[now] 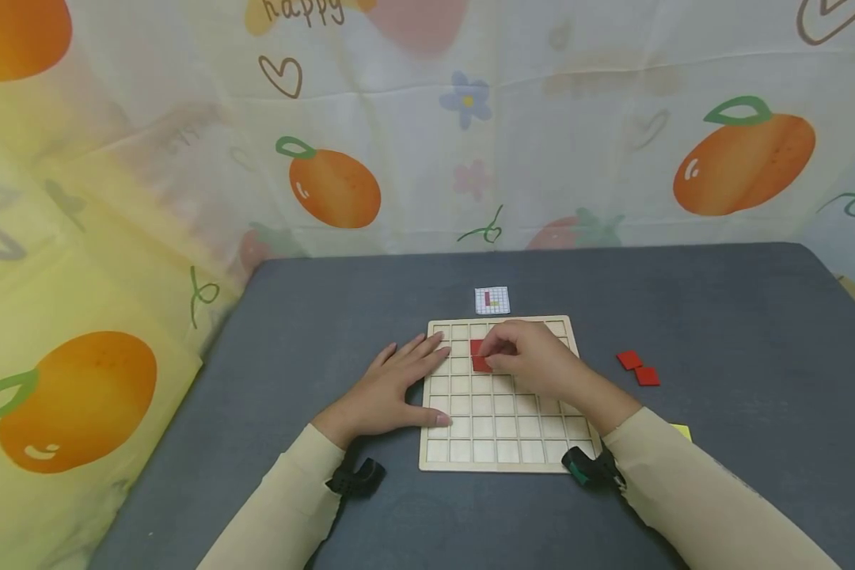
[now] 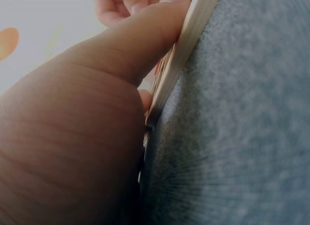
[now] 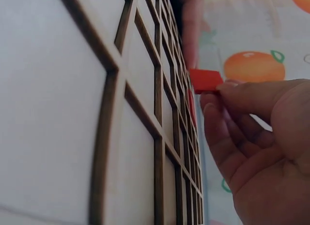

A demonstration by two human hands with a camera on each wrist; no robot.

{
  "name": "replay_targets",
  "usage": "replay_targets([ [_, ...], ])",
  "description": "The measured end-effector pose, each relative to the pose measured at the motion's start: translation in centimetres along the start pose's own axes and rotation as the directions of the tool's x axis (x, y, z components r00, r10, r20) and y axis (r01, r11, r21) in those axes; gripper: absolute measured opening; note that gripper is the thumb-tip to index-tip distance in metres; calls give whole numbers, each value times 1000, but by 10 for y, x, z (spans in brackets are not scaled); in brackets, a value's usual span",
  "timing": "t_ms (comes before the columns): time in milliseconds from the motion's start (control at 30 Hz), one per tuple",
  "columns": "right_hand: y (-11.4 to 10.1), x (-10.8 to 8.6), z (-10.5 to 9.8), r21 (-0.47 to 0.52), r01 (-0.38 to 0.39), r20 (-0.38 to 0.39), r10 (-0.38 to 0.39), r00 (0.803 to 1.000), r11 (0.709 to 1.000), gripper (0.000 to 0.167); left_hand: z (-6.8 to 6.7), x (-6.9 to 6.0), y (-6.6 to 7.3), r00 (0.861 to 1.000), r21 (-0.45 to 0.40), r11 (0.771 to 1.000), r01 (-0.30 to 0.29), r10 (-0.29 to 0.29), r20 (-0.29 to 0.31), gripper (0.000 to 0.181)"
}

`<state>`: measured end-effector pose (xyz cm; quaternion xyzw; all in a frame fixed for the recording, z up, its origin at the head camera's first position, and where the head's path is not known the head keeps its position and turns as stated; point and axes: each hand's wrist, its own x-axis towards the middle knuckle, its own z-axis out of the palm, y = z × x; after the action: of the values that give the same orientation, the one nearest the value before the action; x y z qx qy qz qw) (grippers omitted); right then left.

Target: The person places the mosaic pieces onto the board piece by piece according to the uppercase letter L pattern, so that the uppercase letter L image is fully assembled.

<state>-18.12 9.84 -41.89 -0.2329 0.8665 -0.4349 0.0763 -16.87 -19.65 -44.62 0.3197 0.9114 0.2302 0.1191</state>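
Note:
A wooden grid board [image 1: 461, 453] with pale square cells lies on the grey table. My left hand [image 1: 392, 388] rests with fingers spread on the board's left edge; its thumb touches the rim in the left wrist view. Over the upper part of the board, my right hand [image 1: 534, 356] pinches a red square tile [image 3: 206, 80] between thumb and fingers. The tile is tilted at the grid in the right wrist view. Another red tile [image 1: 476, 347] lies in the grid just beside it, partly hidden by the right fingers.
Two loose red tiles [image 1: 647, 376] lie on the table [image 1: 748, 332] right of the board. A yellow piece [image 1: 682, 431] shows partly behind the right sleeve. Beyond the board lies a small printed grid card [image 1: 492, 301] with coloured squares. A fruit-patterned cloth [image 1: 413, 119] hangs behind.

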Motion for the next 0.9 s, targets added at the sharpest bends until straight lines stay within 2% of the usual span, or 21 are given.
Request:
replay_targets([
  [367, 1, 4, 2, -80, -29, 28, 32, 999, 996, 13, -1, -1, 1, 1000, -11, 1000, -11, 11, -10, 107],
  [900, -2, 5, 3, -118, -15, 75, 24, 997, 993, 18, 1, -1, 0, 1000, 8, 1000, 3, -2, -12, 108],
])
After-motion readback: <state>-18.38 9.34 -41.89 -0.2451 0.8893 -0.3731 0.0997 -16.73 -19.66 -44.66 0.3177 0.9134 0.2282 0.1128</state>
